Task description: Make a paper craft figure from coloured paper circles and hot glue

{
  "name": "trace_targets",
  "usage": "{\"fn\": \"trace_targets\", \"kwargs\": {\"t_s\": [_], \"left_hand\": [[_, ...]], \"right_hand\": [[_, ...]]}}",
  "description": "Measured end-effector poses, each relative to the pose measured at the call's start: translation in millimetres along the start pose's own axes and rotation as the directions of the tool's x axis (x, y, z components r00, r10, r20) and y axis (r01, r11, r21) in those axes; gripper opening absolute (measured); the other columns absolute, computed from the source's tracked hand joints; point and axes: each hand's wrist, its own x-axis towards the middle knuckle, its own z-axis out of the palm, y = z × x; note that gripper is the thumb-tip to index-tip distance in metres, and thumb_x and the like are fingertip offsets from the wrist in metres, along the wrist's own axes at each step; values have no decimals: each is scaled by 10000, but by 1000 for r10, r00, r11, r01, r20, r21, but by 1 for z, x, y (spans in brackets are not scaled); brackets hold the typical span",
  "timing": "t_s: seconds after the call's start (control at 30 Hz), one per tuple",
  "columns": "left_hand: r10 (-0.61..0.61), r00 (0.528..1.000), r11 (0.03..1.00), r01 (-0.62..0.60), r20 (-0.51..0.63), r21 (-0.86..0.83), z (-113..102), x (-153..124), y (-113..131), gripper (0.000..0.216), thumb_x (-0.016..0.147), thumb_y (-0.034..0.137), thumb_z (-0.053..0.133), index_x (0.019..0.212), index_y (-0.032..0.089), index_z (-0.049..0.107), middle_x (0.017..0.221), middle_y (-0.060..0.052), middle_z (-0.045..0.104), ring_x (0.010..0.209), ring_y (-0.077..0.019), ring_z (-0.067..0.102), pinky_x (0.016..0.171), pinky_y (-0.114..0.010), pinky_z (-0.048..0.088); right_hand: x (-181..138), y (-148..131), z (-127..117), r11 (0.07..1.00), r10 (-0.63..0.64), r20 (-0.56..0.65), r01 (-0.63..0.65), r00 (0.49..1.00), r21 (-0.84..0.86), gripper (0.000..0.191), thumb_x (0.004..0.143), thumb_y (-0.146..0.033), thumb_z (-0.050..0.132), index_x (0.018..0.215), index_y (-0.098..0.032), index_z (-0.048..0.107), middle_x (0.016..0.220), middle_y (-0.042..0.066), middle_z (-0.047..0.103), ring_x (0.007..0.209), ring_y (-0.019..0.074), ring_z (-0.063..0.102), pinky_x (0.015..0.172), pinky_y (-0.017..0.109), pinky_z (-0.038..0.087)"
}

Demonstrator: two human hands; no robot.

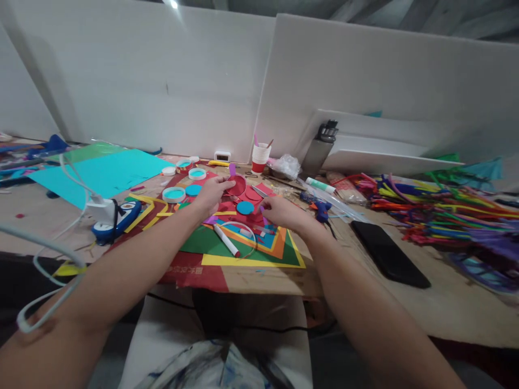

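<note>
My left hand [214, 193] is closed, thumb and fingers pinching the edge of a red round piece [237, 186] held up above the table. A small purple piece [232, 169] stands up behind my fingertips. My right hand [279, 209] is closed around scissors, of which the silver blades [258, 190] point up and left toward the red piece, just short of it. Purple shows under my right fingers, probably the scissors' handle. Between the hands lies a blue paper disc [245, 208] on red paper scraps. A white marker with a red cap [227, 240] rests on stacked coloured sheets [251, 260].
White round tubs with blue inside [174, 195] stand left of my hands. At the back are a paper cup [260, 156] and a grey bottle [318, 151]. A phone [388, 254], a blue glue gun [321, 209] and pipe cleaners [421, 208] lie right. A white cable [77, 237] crosses my left arm.
</note>
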Motion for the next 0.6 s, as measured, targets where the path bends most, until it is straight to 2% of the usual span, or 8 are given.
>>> {"fn": "trace_targets", "kwargs": {"t_s": [0.07,0.13,0.2,0.33,0.43,0.5,0.53,0.6], "left_hand": [[-8,1000,1000,8,5,13,2,-2,1,71,727,135,660,791,125,633,717,-37,667,615,-132,628,547,-266,537],[-10,1000,999,10,9,32,3,-3,1,90,717,135,678,795,127,634,724,-32,669,603,-121,623,526,-238,516],[-15,1000,999,14,13,44,4,-4,1,107,706,144,698,788,128,631,728,-29,665,596,-116,618,510,-223,497],[-22,1000,999,21,19,38,3,-1,-1,131,694,169,718,773,129,623,744,-37,656,624,-135,624,520,-246,498],[4,1000,998,-4,-6,62,1,1,-3,150,688,187,726,796,135,637,783,-44,667,631,-126,617,535,-235,476],[43,998,992,-37,-48,122,0,2,-3,167,684,200,728,820,139,654,807,-45,674,631,-114,603,534,-217,440],[70,995,984,-57,-69,170,0,1,-2,176,685,210,727,833,140,664,816,-46,678,629,-109,591,530,-212,420],[156,984,947,-124,-86,295,0,-1,-1,190,693,240,719,852,141,684,815,-47,683,623,-105,561,537,-216,392]], "right_hand": [[-1,1,-1,993,52,10,-52,999,110,118,743,-134,511,794,-180,607,594,-4,607,512,122,544,486,218,391],[-3,3,-2,986,81,21,-83,997,147,99,750,-141,526,800,-181,602,569,-15,588,503,118,545,491,214,396],[-6,4,-5,995,60,-4,-59,998,78,84,794,-210,534,746,-181,597,560,-17,575,505,110,524,500,215,375],[-17,13,-22,995,-22,-205,1,979,-102,357,892,-434,448,717,-177,624,662,13,623,610,129,532,546,236,349],[-26,33,-39,962,64,-430,-170,900,-213,362,921,-423,410,903,-163,661,880,87,686,795,193,609,660,274,405],[-30,53,-46,884,112,-553,-337,826,-325,387,906,-414,455,1055,-105,635,1070,191,657,982,271,609,773,327,427],[-30,64,-48,837,156,-566,-413,809,-360,454,898,-438,469,1109,-64,614,1129,246,626,1045,309,595,805,355,431],[-29,86,-46,784,295,-486,-499,823,-368,523,874,-480,493,1119,-35,614,1141,284,617,1049,336,607,792,368,451]]}}
